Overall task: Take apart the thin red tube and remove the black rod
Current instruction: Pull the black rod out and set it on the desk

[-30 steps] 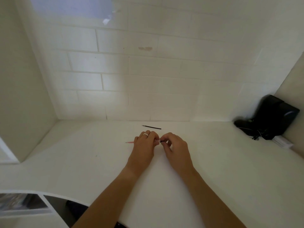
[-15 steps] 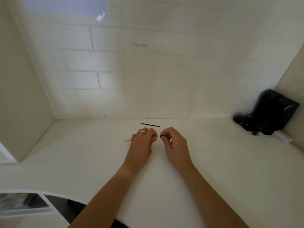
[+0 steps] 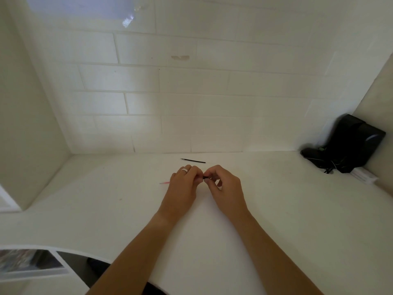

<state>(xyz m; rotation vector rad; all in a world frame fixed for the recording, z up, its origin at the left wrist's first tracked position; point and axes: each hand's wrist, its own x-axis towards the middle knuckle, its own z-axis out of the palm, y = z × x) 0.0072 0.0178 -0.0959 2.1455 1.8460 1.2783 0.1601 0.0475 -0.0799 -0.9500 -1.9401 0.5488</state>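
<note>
Black device point(image 3: 348, 145) on white counter point(image 3: 106, 199)

- Dim, soft, even light; a pale bluish glare patch on the tiled wall point(image 3: 127, 20), far up-left of the fingers.
- Faint shadow on the white table point(image 3: 106, 199) beneath both hands.
- Wide-angle bending at edges; mild softness throughout.

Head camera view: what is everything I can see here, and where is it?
red tube: 1, red-pink, tip sticking out left of the left hand
black rod: 1, black, lying loose on the table behind the hands
small black piece: 1, black, pinched between both hands
black device: 1, black, far right corner
table: 1, white, under everything
ring: 1, silver, on left hand
left hand: 1, gripping tube
right hand: 1, pinching black piece
</note>
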